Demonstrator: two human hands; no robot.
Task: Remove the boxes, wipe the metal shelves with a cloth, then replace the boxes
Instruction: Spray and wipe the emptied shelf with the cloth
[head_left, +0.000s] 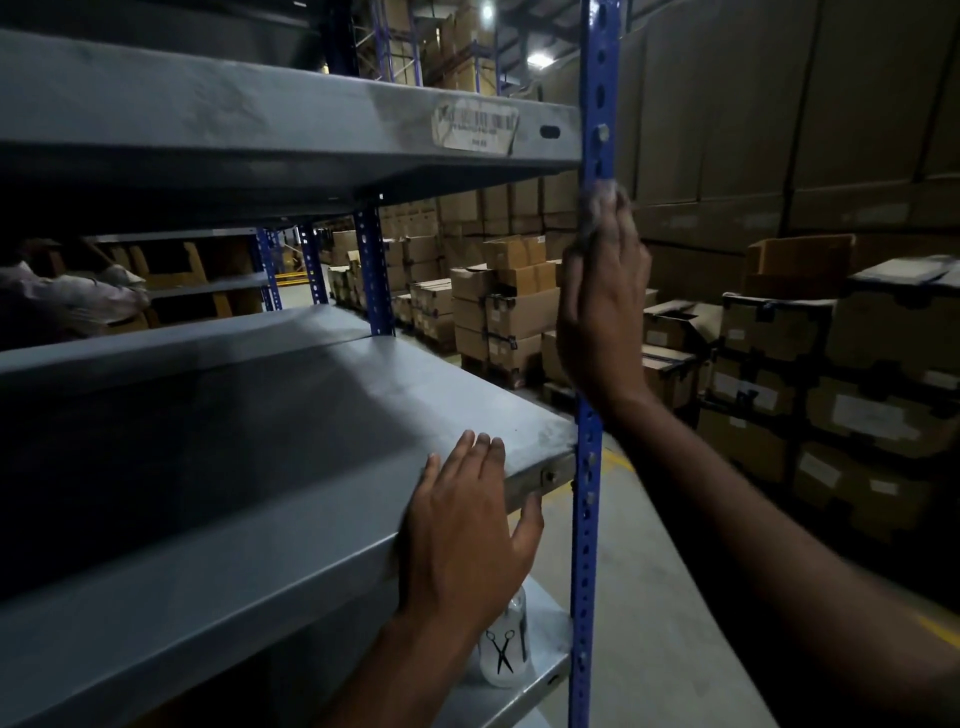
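Here, the grey metal shelf (291, 415) sits bare and dusty at chest height, the left hand (467, 525) flat on its front edge, fingers straight. The right hand (602, 312) presses a cloth (605, 195) against the blue perforated post (597, 104), fingers extended. Cardboard boxes (498, 312) are stacked beyond.

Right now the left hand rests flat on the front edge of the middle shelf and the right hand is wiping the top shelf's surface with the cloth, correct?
Not quite. The left hand does rest flat on the middle shelf, but the right hand presses the cloth against the blue upright post, not the top shelf. The head view shows it.
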